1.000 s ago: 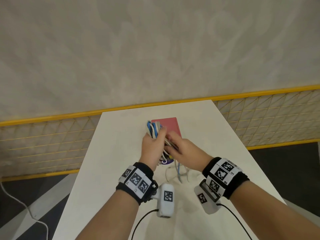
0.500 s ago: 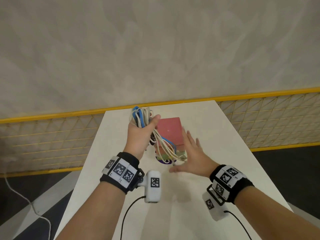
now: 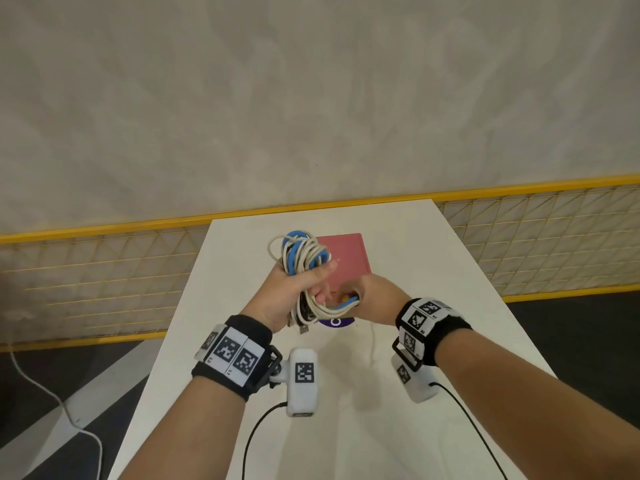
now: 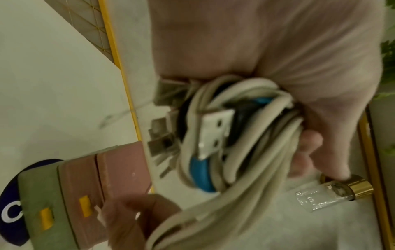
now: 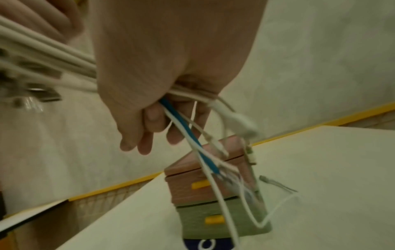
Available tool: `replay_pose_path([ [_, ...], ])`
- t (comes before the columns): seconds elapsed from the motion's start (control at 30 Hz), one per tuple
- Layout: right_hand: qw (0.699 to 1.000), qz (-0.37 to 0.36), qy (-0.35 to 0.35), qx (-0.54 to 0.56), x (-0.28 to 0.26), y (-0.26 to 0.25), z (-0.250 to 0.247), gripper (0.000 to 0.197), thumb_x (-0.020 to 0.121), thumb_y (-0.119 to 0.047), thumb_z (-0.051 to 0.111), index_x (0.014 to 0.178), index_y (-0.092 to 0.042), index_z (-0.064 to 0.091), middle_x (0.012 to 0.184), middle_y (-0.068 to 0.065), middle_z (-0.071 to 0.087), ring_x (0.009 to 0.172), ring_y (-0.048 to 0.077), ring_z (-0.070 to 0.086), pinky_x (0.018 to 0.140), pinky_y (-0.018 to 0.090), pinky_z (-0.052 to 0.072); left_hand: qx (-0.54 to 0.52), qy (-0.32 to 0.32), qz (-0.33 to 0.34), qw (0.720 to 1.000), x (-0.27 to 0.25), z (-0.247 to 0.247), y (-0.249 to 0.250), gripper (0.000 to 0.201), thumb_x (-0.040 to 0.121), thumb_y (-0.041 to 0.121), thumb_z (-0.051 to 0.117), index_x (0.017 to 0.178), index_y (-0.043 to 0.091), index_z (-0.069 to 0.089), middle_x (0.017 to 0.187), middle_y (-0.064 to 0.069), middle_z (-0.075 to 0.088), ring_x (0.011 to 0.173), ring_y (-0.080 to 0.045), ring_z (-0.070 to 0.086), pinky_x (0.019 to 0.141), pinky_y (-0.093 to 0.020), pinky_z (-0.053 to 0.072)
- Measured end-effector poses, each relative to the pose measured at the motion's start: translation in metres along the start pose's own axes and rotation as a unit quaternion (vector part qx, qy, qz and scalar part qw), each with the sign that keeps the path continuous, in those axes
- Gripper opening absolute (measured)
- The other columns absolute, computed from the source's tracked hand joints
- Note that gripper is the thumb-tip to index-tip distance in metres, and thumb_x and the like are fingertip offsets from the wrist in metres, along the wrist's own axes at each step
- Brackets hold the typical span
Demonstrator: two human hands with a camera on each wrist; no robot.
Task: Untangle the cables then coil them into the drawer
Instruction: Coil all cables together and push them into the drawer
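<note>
A tangled bundle of white and blue cables (image 3: 300,255) is held above the table, and my left hand (image 3: 311,282) grips it round the middle. In the left wrist view the bundle (image 4: 226,135) shows several USB plugs sticking out. My right hand (image 3: 356,296) grips the strands that trail from the bundle's lower end. In the right wrist view these blue and white strands (image 5: 192,135) dangle over the small drawer box (image 5: 213,191). The box (image 3: 346,261) has a pink upper drawer and a green lower one, both closed, with yellow handles.
The box stands on a purple disc (image 3: 335,322) near the far middle of the white table (image 3: 433,306). One thin white cable end (image 3: 373,344) lies on the table by my right wrist. A yellow mesh fence (image 3: 104,271) runs behind the table.
My right hand, flat and open beside the box half a second ago, has closed on the trailing strands. My left hand has kept its grip on the bundle and shifted slightly right.
</note>
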State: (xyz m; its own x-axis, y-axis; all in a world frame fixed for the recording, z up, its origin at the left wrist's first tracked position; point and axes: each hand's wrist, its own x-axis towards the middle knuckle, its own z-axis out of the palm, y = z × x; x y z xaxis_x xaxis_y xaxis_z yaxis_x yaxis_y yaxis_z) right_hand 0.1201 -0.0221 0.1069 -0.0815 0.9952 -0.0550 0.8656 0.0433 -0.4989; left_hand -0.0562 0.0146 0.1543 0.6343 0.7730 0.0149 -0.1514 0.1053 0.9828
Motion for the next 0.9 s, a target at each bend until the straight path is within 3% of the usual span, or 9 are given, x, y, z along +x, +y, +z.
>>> replay_pose_path([
  [0.13,0.993,0.038,-0.003,-0.111,0.001,0.003,-0.012,0.017,0.08,-0.032,0.063,0.086,-0.016,0.066,0.08,0.005,0.067,0.072,0.024,0.058,0.066,0.033,0.049,0.107,-0.058,-0.07,0.99,-0.006,-0.002,0.002,0.019,0.084,0.018,0.075,0.068,0.018,0.063,0.048,-0.001,0.043,0.044,-0.016,0.046,0.056,-0.028,0.046],
  [0.23,0.992,0.058,0.05,-0.105,0.008,0.0,-0.019,0.018,0.079,-0.026,0.062,0.093,-0.015,0.066,0.084,0.004,0.067,0.076,0.025,0.061,0.068,0.033,0.051,0.158,-0.019,-0.106,0.982,-0.003,0.001,-0.005,0.016,0.084,0.02,0.075,0.072,0.016,0.065,0.051,-0.002,0.049,0.046,-0.016,0.049,0.053,-0.026,0.046],
  [0.33,0.993,0.057,0.072,-0.074,0.012,-0.005,-0.022,0.043,0.077,-0.024,0.069,0.117,-0.015,0.057,0.1,0.006,0.068,0.091,0.027,0.065,0.076,0.035,0.053,0.198,0.034,-0.094,0.975,0.002,0.008,-0.017,0.024,0.077,0.03,0.081,0.08,0.011,0.068,0.062,-0.006,0.064,0.056,-0.019,0.061,0.06,-0.028,0.052],
  [0.47,0.999,0.038,0.032,0.001,0.013,-0.016,-0.03,0.056,0.077,-0.004,0.065,0.127,-0.014,0.042,0.083,0.007,0.06,0.075,0.025,0.059,0.063,0.029,0.041,0.223,0.056,-0.087,0.969,0.005,0.021,-0.031,0.027,0.071,0.027,0.086,0.072,0.014,0.063,0.06,0.0,0.061,0.056,-0.012,0.056,0.055,-0.02,0.047],
  [0.57,0.992,0.03,-0.03,0.115,0.007,-0.016,-0.041,0.066,0.072,0.005,0.069,0.128,-0.013,0.038,0.094,0.004,0.056,0.077,0.018,0.055,0.057,0.02,0.041,0.234,0.077,-0.079,0.966,0.009,0.019,-0.037,0.033,0.068,0.029,0.087,0.078,0.005,0.067,0.069,-0.015,0.067,0.061,-0.017,0.058,0.061,-0.031,0.051],
  [0.63,0.981,0.033,-0.048,0.187,-0.001,-0.015,-0.046,0.067,0.072,0.006,0.071,0.127,-0.013,0.038,0.098,0.003,0.058,0.075,0.015,0.058,0.056,0.011,0.044,0.254,0.076,-0.073,0.961,0.009,0.018,-0.037,0.027,0.068,0.033,0.086,0.081,0.014,0.071,0.08,-0.015,0.072,0.067,-0.016,0.062,0.073,-0.039,0.056],
  [0.7,0.965,0.03,-0.063,0.252,-0.007,-0.011,-0.047,0.07,0.073,0.0,0.074,0.13,-0.016,0.038,0.112,0.011,0.062,0.088,0.025,0.065,0.074,0.021,0.055,0.287,0.091,-0.057,0.952,0.009,0.019,-0.031,0.021,0.071,0.031,0.084,0.077,0.025,0.066,0.092,-0.011,0.066,0.08,-0.015,0.061,0.078,-0.037,0.054],
  [0.8,0.953,0.033,-0.093,0.288,-0.011,-0.006,-0.047,0.075,0.077,-0.008,0.072,0.138,-0.024,0.032,0.129,0.015,0.055,0.106,0.026,0.062,0.092,0.04,0.053,0.314,0.111,-0.042,0.942,0.009,0.019,-0.027,0.04,0.071,0.03,0.085,0.089,0.026,0.05,0.11,-0.003,0.046,0.107,-0.015,0.049,0.09,-0.027,0.047],
  [0.9,0.933,0.028,-0.078,0.349,-0.015,-0.009,-0.05,0.072,0.078,0.0,0.053,0.141,-0.023,0.026,0.111,0.016,0.06,0.08,0.015,0.058,0.068,0.025,0.049,0.197,0.052,-0.068,0.977,0.009,0.021,-0.033,0.038,0.077,0.02,0.081,0.108,0.018,0.06,0.102,-0.005,0.069,0.097,-0.02,0.067,0.081,-0.024,0.055],
])
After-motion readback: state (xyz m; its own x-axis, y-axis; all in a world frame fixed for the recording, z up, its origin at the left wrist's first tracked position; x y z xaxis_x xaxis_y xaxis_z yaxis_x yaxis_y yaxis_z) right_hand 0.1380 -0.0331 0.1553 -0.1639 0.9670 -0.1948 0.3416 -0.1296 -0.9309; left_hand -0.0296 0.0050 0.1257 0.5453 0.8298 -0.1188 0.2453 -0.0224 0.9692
